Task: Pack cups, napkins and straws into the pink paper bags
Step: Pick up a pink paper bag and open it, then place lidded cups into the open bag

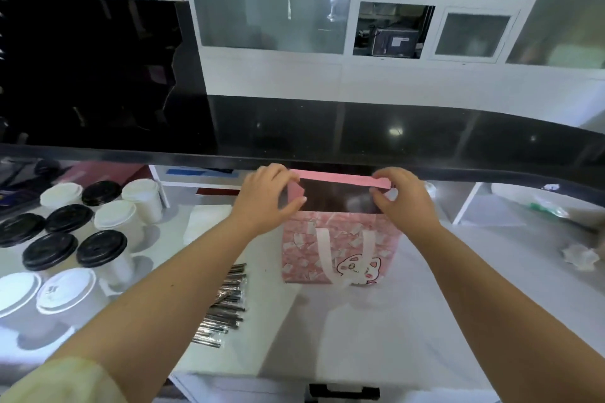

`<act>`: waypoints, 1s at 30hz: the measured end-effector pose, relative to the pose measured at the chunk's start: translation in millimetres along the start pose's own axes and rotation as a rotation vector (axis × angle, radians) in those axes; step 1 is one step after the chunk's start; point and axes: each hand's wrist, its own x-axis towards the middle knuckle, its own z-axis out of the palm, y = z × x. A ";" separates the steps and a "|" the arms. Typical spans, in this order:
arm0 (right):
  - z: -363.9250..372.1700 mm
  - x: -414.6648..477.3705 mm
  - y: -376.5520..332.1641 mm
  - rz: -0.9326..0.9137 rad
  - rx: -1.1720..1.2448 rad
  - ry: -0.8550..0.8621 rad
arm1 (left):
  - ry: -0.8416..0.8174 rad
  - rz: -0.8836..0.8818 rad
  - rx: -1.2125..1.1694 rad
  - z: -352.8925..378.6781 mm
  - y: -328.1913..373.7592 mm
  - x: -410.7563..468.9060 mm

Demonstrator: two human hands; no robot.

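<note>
A pink paper bag (340,247) with a cartoon cat and white handles stands upright in the middle of the white counter, its mouth open and dark inside. My left hand (266,198) pinches the bag's top left rim. My right hand (404,198) pinches the top right rim. Several lidded cups (85,239), some with black lids and some with white, stand at the left. A pile of wrapped straws (226,304) lies between the cups and the bag. A white napkin stack (204,222) lies behind the straws.
A raised black ledge (360,137) runs across just behind the bag. Crumpled plastic and paper (579,258) lie at the far right. A dark handle (343,391) shows at the counter's front edge.
</note>
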 end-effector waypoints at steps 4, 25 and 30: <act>-1.7 11.4 -24.3 -0.121 -0.078 -0.094 | 0.076 -0.056 0.114 -16.5 8.2 19.2; 79.5 22.6 -163.2 -0.706 -0.118 -0.227 | 0.028 -0.374 0.571 -149.8 -31.6 -47.7; 109.1 -5.4 -202.4 -0.785 -0.078 -0.304 | -0.062 -0.455 0.610 -166.7 -59.7 -94.7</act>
